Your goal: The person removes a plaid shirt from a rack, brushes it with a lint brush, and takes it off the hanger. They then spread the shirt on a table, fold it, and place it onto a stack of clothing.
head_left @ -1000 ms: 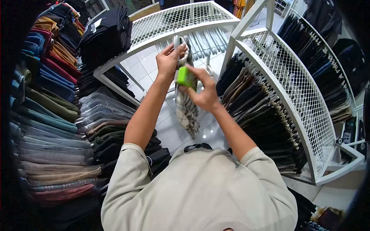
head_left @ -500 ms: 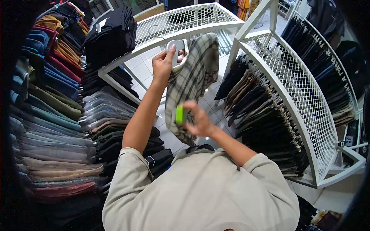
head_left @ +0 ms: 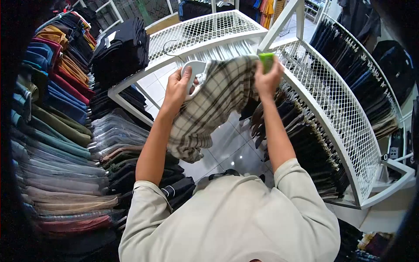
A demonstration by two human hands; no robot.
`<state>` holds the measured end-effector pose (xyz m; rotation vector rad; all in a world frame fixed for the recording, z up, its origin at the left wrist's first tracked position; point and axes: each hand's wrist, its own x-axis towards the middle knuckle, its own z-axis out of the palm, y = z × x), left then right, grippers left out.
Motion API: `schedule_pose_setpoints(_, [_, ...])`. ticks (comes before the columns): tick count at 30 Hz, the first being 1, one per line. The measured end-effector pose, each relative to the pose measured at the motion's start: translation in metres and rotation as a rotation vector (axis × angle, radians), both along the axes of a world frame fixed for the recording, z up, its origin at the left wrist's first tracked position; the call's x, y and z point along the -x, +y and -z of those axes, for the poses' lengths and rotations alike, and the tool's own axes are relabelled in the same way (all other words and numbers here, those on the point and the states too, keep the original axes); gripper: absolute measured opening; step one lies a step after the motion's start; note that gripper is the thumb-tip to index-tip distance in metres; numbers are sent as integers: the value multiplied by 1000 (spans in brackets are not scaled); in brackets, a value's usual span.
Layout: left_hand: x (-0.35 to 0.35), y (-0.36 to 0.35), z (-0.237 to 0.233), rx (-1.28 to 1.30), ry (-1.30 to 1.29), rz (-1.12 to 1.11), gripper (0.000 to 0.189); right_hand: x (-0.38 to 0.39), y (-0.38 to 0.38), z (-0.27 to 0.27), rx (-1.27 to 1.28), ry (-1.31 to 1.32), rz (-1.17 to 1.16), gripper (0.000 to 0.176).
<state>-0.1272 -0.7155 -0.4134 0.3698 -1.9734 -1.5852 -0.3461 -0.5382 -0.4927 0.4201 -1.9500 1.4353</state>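
Note:
A cream plaid shirt [head_left: 216,96] with dark stripes hangs on a white hanger [head_left: 197,68] in front of me. My left hand [head_left: 176,91] is closed around the hanger near the collar, its thumb on top. At the shirt's far right end, my right hand [head_left: 268,82] grips a small bright green block-shaped object [head_left: 266,61] whose kind I cannot make out. The right fingers lie against the fabric there; whether they also pinch it is hidden. The shirt's lower end is bunched and dangles on the left, above the floor.
A white mesh-topped rack [head_left: 205,32] stands ahead, with a pile of black clothes [head_left: 120,48] on its left. Another curved mesh rack [head_left: 331,100] with hanging trousers is at right. Packed hanging garments [head_left: 65,144] line the left. Tiled floor [head_left: 231,144] lies between.
My right hand, with the green object, has moved up and right from the shirt's lower front to its far end. The shirt has swung from hanging down to stretched sideways.

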Motion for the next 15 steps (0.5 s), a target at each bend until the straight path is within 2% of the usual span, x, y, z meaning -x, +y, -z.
schedule_pose_setpoints(2, [-8,6,-12,2,-14,16,40,0,21,2,38,176,104,62])
schedule_pose_setpoints(4, [-7,4,-11,117,-70,73,38,-57,30,-22,40,37,-128,63])
schedule_pose_setpoints(5, [-6,12,-17,140,-100,68,37,-80,28,-26,44,167,-279,66])
schedule_pose_setpoints(6, [-5,16,-18,138,-111,91,37,-87,23,-20,-46,337,-335,69])
schedule_pose_setpoints(8, [1,25,-24,305,-168,170,37,-108,26,-21,-221,388,-331,69])
schedule_pose_setpoints(10, [3,37,-35,310,-116,245,37,-90,41,-7,-193,320,-201,66])
schedule_pose_setpoints(11, [3,37,-37,315,-110,256,37,-75,58,3,-183,191,-103,63])
schedule_pose_setpoints(13, [10,29,-36,328,-119,300,36,-40,108,31,-230,-196,104,67])
schedule_pose_setpoints(14, [11,34,-41,271,-151,335,37,-31,137,48,-245,-115,227,70])
schedule_pose_setpoints(15, [13,36,-43,277,-140,402,38,-35,163,47,-215,-336,304,67])
